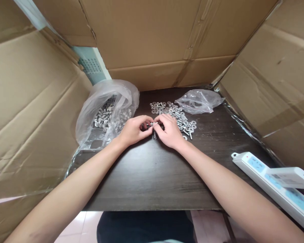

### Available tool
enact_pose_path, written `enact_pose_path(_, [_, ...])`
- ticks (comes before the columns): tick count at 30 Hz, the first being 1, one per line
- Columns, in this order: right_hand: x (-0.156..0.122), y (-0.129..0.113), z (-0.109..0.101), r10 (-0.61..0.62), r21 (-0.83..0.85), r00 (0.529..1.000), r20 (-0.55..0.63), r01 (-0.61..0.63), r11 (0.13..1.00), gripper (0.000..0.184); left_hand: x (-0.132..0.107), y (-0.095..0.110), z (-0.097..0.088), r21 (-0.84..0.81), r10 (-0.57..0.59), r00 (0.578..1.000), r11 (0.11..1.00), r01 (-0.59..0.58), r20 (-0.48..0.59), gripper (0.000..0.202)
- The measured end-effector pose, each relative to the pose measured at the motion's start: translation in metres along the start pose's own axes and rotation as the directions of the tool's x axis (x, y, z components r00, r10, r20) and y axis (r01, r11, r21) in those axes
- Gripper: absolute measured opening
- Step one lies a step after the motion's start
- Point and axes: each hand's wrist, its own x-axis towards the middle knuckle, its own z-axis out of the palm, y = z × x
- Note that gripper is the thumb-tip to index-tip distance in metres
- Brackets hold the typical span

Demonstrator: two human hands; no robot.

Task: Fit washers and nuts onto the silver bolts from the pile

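My left hand (134,130) and my right hand (168,130) meet at the middle of a dark wooden table (152,175). Both pinch a small metal bolt (153,125) between their fingertips, and another bolt (155,135) lies just below them. To the right of my hands lies a loose pile of washers, nuts and bolts (176,116). On the left an open clear plastic bag (103,111) holds several more bolts.
An empty crumpled plastic bag (199,101) lies at the back right. A white power strip (273,184) sits on the table's right edge. Cardboard walls (27,108) enclose the table on the left, back and right.
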Motion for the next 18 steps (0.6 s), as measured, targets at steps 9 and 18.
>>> enact_pose_path(9, [0.0006,-0.0016,-0.0006,0.008,-0.015,0.999,0.031,-0.008,1.0,0.026,0.0001,0.0013,0.0001,0.007,-0.01,1.0,1.0,0.01,0.003,0.015])
enact_pose_path(18, [0.0005,-0.0001,-0.0012,0.001,0.005,1.0,0.024,-0.001,1.0,0.011,-0.0002,0.0,0.0,0.002,-0.027,0.999,1.0,0.027,0.019,0.018])
